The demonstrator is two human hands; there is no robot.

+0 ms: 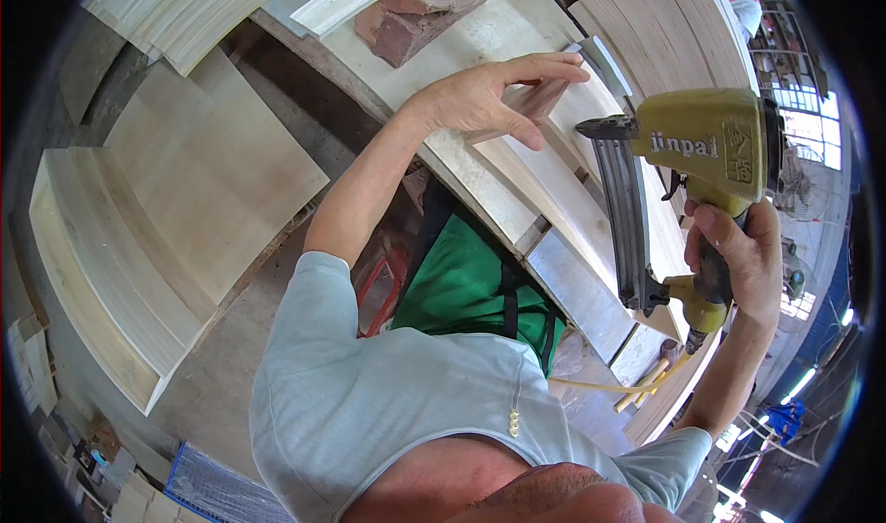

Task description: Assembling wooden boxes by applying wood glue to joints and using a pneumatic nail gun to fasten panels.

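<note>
OK, my left hand [480, 94] pinches a wood strip [533, 103] on the workbench [480, 191]; right hand [734, 251] grips the nail gun [701, 154] w/ fingers wrapped. Plywood sheets [175, 191] stacked below, workshop concrete floor.

I count one yellow nail gun [711, 144] at my right, one small wooden block [526, 108] further off, and two reddish bricks [420, 15] at the far end of the surface [480, 181]. On the floor to my left lie two stacks of plywood panels [138, 246].

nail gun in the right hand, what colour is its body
Olive yellow nail gun, with a dark magazine; seen in the head view.
</note>
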